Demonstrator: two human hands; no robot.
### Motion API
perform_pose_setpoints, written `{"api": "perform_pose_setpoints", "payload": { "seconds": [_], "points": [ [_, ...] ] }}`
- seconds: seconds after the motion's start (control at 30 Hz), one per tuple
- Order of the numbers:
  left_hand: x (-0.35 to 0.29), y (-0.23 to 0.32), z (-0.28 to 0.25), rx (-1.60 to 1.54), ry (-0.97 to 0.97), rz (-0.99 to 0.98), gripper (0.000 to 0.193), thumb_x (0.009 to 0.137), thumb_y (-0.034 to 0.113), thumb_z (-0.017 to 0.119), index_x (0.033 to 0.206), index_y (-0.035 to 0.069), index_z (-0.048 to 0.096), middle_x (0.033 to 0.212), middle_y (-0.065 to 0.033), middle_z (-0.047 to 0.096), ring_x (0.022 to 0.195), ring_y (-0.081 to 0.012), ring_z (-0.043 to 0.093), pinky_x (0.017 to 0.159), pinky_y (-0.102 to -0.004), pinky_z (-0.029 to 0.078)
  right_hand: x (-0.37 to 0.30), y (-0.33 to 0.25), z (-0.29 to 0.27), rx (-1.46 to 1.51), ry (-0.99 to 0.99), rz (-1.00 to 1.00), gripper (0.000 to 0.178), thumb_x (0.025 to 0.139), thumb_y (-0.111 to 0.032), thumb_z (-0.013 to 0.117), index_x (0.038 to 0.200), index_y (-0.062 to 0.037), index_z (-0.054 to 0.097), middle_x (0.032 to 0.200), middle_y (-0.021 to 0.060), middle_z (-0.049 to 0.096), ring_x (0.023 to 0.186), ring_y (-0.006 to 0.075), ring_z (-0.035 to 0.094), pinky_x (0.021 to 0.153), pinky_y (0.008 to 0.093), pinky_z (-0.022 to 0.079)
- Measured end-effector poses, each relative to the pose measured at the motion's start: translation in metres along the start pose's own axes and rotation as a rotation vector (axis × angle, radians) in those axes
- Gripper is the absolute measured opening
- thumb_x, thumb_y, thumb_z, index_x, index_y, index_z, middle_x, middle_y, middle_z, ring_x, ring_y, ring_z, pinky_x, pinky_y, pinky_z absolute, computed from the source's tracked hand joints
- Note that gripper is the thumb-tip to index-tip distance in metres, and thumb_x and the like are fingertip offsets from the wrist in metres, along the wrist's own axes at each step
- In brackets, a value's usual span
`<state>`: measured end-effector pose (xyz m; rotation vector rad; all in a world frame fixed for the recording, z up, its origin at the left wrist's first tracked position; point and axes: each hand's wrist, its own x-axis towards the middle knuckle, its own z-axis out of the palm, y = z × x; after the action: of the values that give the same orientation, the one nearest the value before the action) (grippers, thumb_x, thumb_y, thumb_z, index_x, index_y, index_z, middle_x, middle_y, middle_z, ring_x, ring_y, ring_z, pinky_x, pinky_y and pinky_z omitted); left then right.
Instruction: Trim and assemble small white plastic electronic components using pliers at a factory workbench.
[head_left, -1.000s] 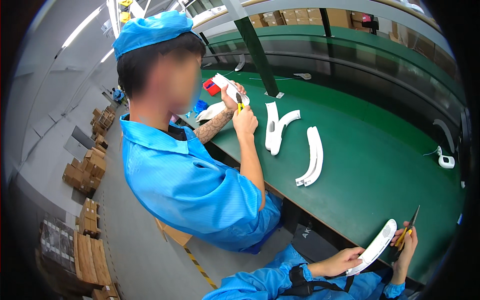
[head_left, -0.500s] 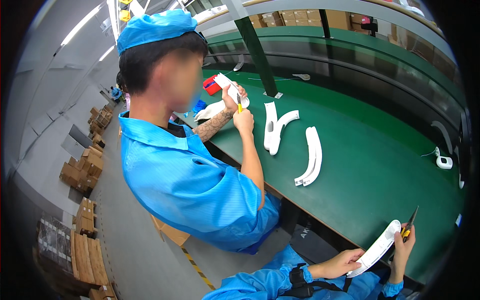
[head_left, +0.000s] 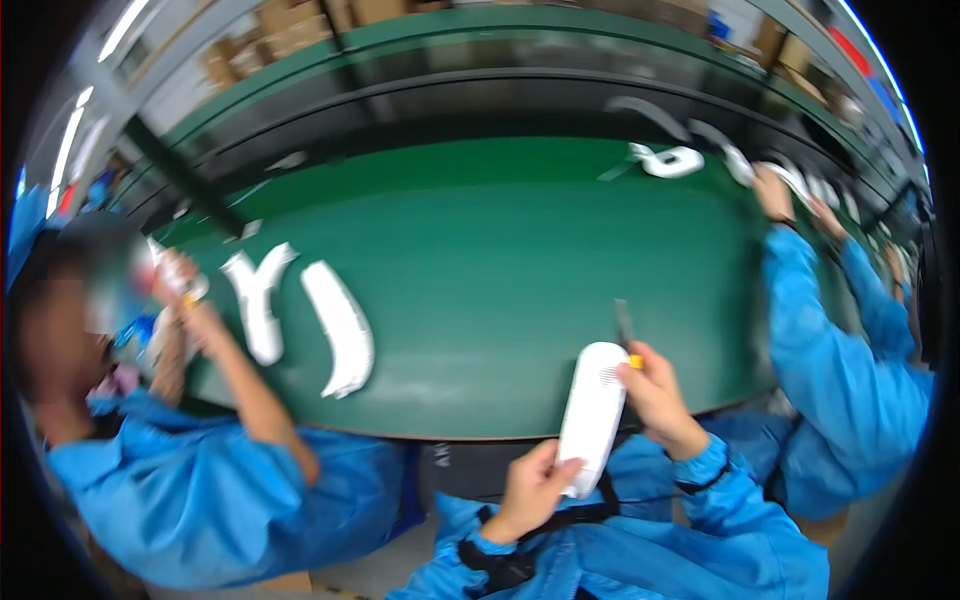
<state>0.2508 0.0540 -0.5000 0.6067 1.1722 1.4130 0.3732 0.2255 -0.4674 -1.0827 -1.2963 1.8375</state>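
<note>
In front of me is a long white plastic shell (head_left: 592, 410) with a small perforated grille near its upper end. My left hand (head_left: 535, 492) pinches its lower end, thumb on top. Beside the upper end, my right hand (head_left: 660, 398) is closed round a pointed hand tool (head_left: 626, 325) with a dark metal tip and yellow on its handle, possibly pliers; blur hides its exact kind. The right thumb also rests against the shell's edge. Both hands are at the near edge of the green worktable (head_left: 480, 260).
Two curved white parts (head_left: 262, 315) lie in a Y shape on the left, beside another curved part (head_left: 340, 335). A white device (head_left: 668, 161) sits at the back. A co-worker on the left holds a white piece; another co-worker's arms (head_left: 800, 290) reach in from the right.
My view has swung to the right, so the neighbour now sits at the far left and people on the right show. Both my hands keep hold of the shell and tool.
</note>
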Motion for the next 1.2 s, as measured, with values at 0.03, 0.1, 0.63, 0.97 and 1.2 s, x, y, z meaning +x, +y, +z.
{"api": "perform_pose_setpoints", "payload": {
  "seconds": [0.03, 0.1, 0.63, 0.97, 1.2],
  "points": [
    [0.000, -0.005, -0.003, -0.063, -0.019, -0.063, 0.024, 0.096, 0.006, 0.063, 0.117, -0.005, 0.062, 0.099, -0.0068, 0.070, 0.088, -0.0078, 0.063, 0.074, -0.0242, 0.052, 0.000, -0.002, -0.001, 0.060, -0.028, 0.027, 0.026, 0.095, -0.012, 0.061, 0.116, 0.0026, 0.055, 0.098, 0.0044, 0.064, 0.088, 0.0107, 0.061, 0.076, 0.0257, 0.051],
    [0.003, 0.002, 0.000, -0.085, -0.049, -0.052, 0.027, 0.096, 0.002, 0.060, 0.121, -0.009, 0.058, 0.103, -0.0105, 0.070, 0.089, -0.0127, 0.067, 0.077, -0.0262, 0.054, -0.004, -0.012, -0.002, 0.113, -0.027, 0.102, 0.021, 0.096, -0.014, 0.061, 0.111, 0.0004, 0.056, 0.095, 0.0037, 0.064, 0.084, 0.0097, 0.062, 0.073, 0.0250, 0.051],
    [0.009, -0.012, 0.003, 0.059, -0.060, -0.008, 0.027, 0.101, 0.018, 0.053, 0.113, -0.007, 0.051, 0.104, -0.0224, 0.069, 0.085, -0.0271, 0.072, 0.079, -0.0388, 0.060, -0.010, -0.014, -0.014, 0.167, -0.025, 0.109, 0.022, 0.097, -0.014, 0.061, 0.113, 0.0005, 0.057, 0.094, 0.0031, 0.064, 0.086, 0.0076, 0.060, 0.072, 0.0258, 0.050],
    [0.011, -0.006, 0.007, -0.528, -0.419, -0.185, 0.072, 0.103, 0.054, 0.035, 0.140, -0.007, 0.035, 0.123, -0.0327, 0.058, 0.101, -0.0354, 0.068, 0.089, -0.0446, 0.056, -0.015, -0.006, -0.009, -0.237, -0.087, -0.052, 0.030, 0.097, -0.020, 0.064, 0.117, 0.0019, 0.056, 0.096, 0.0027, 0.062, 0.090, 0.0074, 0.057, 0.077, 0.0258, 0.049],
    [0.009, -0.021, 0.010, -0.519, -0.358, -0.249, 0.068, 0.103, 0.053, 0.036, 0.138, -0.004, 0.039, 0.119, -0.0276, 0.061, 0.102, -0.0339, 0.067, 0.090, -0.0459, 0.054, -0.011, -0.014, -0.021, -0.039, 0.041, -0.156, 0.029, 0.104, -0.023, 0.047, 0.118, 0.0021, 0.054, 0.087, 0.0056, 0.060, 0.079, 0.0121, 0.061, 0.070, 0.0262, 0.051]
  ]
}}
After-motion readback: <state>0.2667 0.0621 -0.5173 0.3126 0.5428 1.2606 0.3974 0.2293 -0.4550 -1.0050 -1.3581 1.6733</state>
